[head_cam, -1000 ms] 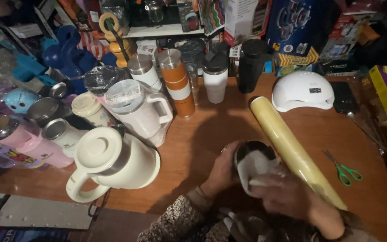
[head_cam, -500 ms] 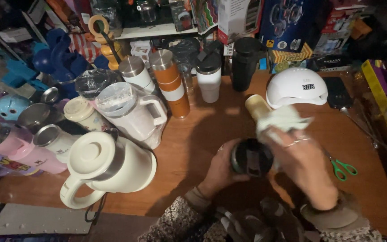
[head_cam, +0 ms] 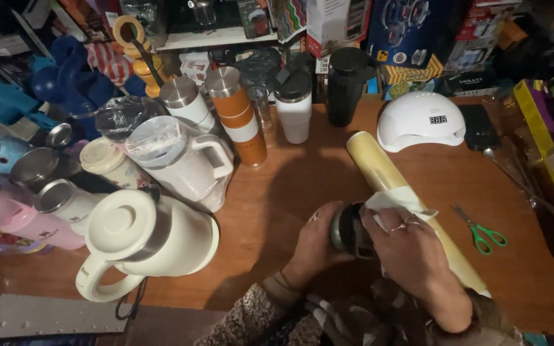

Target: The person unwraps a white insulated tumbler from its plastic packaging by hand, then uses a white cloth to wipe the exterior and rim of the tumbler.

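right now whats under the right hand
A white cloth is pressed by the right hand onto a dark cup, held by the left hand. The cup's inside is covered.

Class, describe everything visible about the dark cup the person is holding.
The dark cup is a round vessel with a metallic-looking rim, tipped on its side just above the wooden table. The left hand grips its side; the right hand covers its mouth with a white cloth. Its inside is hidden.

The right hand [head_cam: 415,256] brought the white cloth [head_cam: 392,202] down from above the dark cup [head_cam: 349,232] and pressed it against the rim, while the left hand [head_cam: 315,247] tilted the cup sideways.
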